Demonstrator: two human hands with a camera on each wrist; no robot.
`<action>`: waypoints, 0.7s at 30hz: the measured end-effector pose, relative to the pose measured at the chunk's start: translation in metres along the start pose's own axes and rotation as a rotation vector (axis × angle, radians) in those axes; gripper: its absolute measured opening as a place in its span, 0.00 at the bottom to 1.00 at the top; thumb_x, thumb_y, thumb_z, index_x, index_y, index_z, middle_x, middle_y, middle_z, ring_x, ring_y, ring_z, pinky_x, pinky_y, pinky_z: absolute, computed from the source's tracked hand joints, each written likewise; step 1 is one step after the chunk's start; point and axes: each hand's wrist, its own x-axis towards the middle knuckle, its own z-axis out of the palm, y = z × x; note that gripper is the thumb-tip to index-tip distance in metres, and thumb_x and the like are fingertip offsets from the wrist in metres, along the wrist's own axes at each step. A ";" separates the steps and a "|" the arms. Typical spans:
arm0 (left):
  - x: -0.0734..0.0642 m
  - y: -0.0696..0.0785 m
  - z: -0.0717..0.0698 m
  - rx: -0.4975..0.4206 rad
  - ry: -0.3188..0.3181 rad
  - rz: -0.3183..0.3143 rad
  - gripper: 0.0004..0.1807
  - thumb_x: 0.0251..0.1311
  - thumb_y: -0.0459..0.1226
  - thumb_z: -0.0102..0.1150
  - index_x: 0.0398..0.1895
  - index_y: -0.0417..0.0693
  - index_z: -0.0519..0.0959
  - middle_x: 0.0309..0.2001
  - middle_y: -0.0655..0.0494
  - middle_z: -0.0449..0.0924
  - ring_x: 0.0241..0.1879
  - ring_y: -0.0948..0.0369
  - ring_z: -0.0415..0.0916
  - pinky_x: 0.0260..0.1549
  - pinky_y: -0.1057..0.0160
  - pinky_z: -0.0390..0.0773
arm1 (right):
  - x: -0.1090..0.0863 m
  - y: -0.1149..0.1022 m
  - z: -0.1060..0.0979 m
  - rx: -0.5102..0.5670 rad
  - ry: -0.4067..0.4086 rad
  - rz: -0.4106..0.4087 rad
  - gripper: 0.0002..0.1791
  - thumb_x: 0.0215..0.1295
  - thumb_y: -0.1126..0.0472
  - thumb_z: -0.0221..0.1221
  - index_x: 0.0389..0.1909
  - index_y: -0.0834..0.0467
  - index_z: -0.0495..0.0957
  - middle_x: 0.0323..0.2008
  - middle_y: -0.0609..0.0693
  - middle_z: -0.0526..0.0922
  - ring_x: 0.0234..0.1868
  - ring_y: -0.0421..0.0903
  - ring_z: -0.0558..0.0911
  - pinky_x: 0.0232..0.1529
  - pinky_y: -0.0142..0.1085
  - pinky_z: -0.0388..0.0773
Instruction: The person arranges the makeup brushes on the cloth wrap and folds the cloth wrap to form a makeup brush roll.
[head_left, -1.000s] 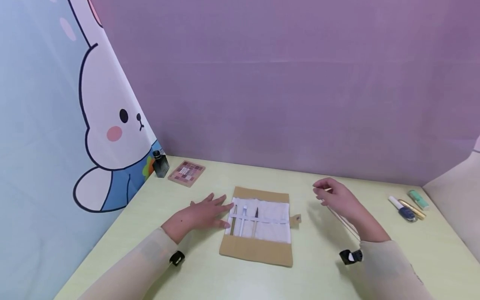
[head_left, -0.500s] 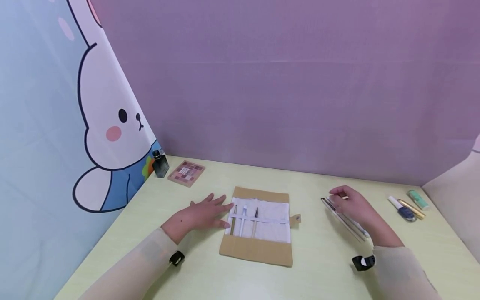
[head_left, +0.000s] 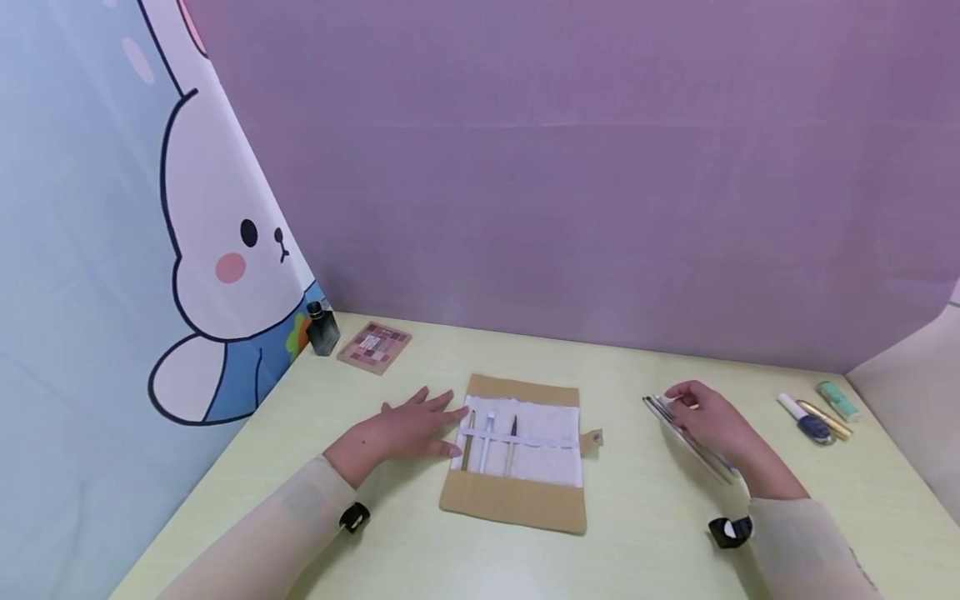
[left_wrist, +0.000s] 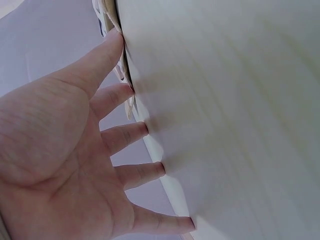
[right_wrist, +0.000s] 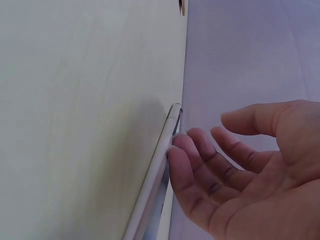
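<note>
A tan roll-up case (head_left: 512, 510) with a white lining lies unfolded on the table. Under its elastic band sit a gold-brown stick (head_left: 467, 442), a white stick (head_left: 487, 442) and a dark-tipped brush (head_left: 512, 446). My left hand (head_left: 408, 432) rests with spread fingers at the case's left edge; in the left wrist view its fingertips (left_wrist: 189, 223) meet the tabletop. Right of the case, several slim sticks (head_left: 696, 450) lie together, their kind unclear. My right hand (head_left: 708, 423) is beside them; its loosely bent fingers touch or nearly touch a pale stick (right_wrist: 150, 187), thumb apart.
At the back left stand a dark bottle (head_left: 323, 333) and a pink eyeshadow palette (head_left: 374, 347). Toward the right edge lie a white-capped dark blue bottle (head_left: 813, 429), a gold tube (head_left: 825, 418) and a green item (head_left: 837, 400). A purple curtain (head_left: 562, 208) hangs behind the table.
My right hand has moved right and down with the slim sticks, laid them on the table and loosened its fingers. The left hand and the case have stayed in place.
</note>
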 end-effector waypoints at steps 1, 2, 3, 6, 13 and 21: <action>0.000 0.000 0.000 -0.002 -0.001 -0.001 0.41 0.72 0.62 0.60 0.84 0.67 0.62 0.89 0.50 0.49 0.87 0.34 0.43 0.68 0.10 0.51 | 0.000 0.000 0.000 -0.015 -0.001 -0.002 0.23 0.82 0.60 0.50 0.67 0.72 0.70 0.52 0.67 0.82 0.40 0.45 0.83 0.35 0.33 0.81; -0.001 0.000 0.000 -0.003 -0.002 -0.002 0.41 0.72 0.62 0.60 0.84 0.67 0.62 0.89 0.50 0.49 0.87 0.35 0.43 0.68 0.10 0.51 | 0.000 0.000 0.000 -0.031 -0.005 -0.008 0.22 0.82 0.60 0.50 0.66 0.72 0.70 0.52 0.67 0.82 0.41 0.47 0.83 0.36 0.34 0.81; -0.001 0.001 0.000 -0.003 -0.002 -0.002 0.41 0.72 0.61 0.60 0.84 0.67 0.62 0.89 0.50 0.49 0.87 0.35 0.43 0.68 0.10 0.51 | 0.000 -0.001 0.000 -0.052 -0.007 -0.009 0.22 0.82 0.60 0.50 0.66 0.71 0.71 0.52 0.67 0.83 0.43 0.49 0.84 0.38 0.36 0.82; -0.001 0.001 0.000 0.002 0.000 0.001 0.41 0.72 0.61 0.60 0.84 0.67 0.62 0.88 0.50 0.49 0.87 0.34 0.43 0.67 0.10 0.51 | -0.001 -0.004 -0.001 -0.111 -0.009 -0.016 0.22 0.82 0.60 0.51 0.66 0.70 0.73 0.56 0.69 0.83 0.51 0.59 0.86 0.46 0.46 0.84; 0.000 0.000 0.000 0.007 0.004 0.002 0.41 0.72 0.62 0.59 0.84 0.67 0.62 0.89 0.50 0.49 0.87 0.34 0.43 0.68 0.10 0.51 | 0.000 -0.005 0.002 -0.133 -0.043 -0.023 0.21 0.80 0.60 0.55 0.65 0.69 0.75 0.57 0.66 0.84 0.58 0.62 0.84 0.55 0.55 0.83; -0.001 -0.001 0.001 -0.003 0.001 0.006 0.41 0.72 0.62 0.59 0.84 0.67 0.62 0.89 0.50 0.49 0.87 0.34 0.43 0.68 0.11 0.51 | 0.005 -0.004 0.006 -0.140 -0.076 -0.088 0.23 0.67 0.72 0.58 0.62 0.73 0.75 0.54 0.68 0.83 0.56 0.64 0.84 0.54 0.54 0.85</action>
